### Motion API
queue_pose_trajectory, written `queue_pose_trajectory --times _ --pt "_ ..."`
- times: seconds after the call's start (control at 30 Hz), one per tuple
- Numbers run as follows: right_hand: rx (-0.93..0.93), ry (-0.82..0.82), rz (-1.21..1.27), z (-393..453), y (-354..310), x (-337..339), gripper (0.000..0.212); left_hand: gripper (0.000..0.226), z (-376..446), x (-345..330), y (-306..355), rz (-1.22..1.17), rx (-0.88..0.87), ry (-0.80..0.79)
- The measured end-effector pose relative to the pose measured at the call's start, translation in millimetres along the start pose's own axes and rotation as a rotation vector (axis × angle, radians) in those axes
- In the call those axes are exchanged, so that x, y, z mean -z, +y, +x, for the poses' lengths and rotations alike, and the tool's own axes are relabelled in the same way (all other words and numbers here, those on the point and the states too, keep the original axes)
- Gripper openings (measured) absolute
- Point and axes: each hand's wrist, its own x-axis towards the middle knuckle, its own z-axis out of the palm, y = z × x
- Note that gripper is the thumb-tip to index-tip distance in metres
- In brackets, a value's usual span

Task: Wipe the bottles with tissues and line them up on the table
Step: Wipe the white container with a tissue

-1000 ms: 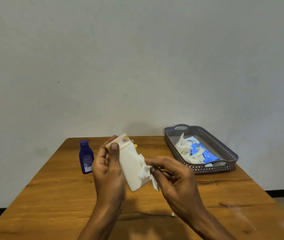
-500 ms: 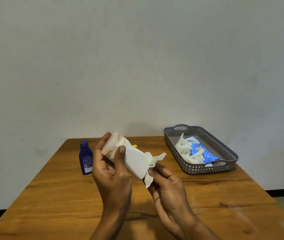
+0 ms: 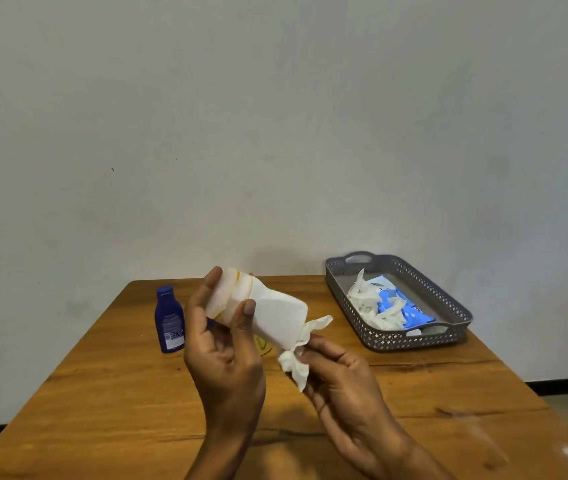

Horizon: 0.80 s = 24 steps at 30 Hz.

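Right hand [image 3: 341, 379]: nearest the camera, its grip pinched on a crumpled white tissue [image 3: 298, 355] pressed at the bottom end of the white bottle
Left hand [image 3: 222, 348]: grip clamped on the cap end of the white bottle, thumb on the near side and fingers curled behind
White bottle [image 3: 268, 317]: held in the air above the worktop, tilted, cap up and to the left, flat base down and to the right; smooth matte plastic with a yellow band under the pale cap
Yellow item [image 3: 262, 344]: lies on the worktop behind the hands, mostly hidden by them; possibly a label or lid
Worktop [image 3: 109, 393]: glossy brown wood with dark grain lines
Blue bottle [image 3: 169, 319]: upright on the left of the worktop, well apart from the tray, dark blue plastic with a printed back label
Tray [image 3: 445, 303]: grey perforated plastic with handle slots, at the far right of the worktop
Tray contents: crumpled white tissues [image 3: 365, 303] over a blue wipes pack [image 3: 410, 311]
Wall [image 3: 275, 133]: plain, pale, behind the worktop
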Motion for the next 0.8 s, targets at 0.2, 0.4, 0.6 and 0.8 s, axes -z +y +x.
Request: queue_pose_trajectory --times 0.2,0.4,0.6,0.8 --pt "0.002 -0.022 0.231 4 -9 0 0.038 0.053 -7 -2 0 -0.042 0.098 -0.071" --pt "-0.193 -0.193 0.535 -5 -2 -1 0.078 0.044 -12 -2 -2 -0.079 0.169 -0.158" --pt "-0.223 -0.174 0.536 -7 -8 4 0.059 0.041 -21 -1 -2 -0.068 0.247 -0.294" --pt "-0.254 -0.257 0.386 -3 -5 22 0.071 0.043 -11 4 -7 -0.079 0.221 -0.231"
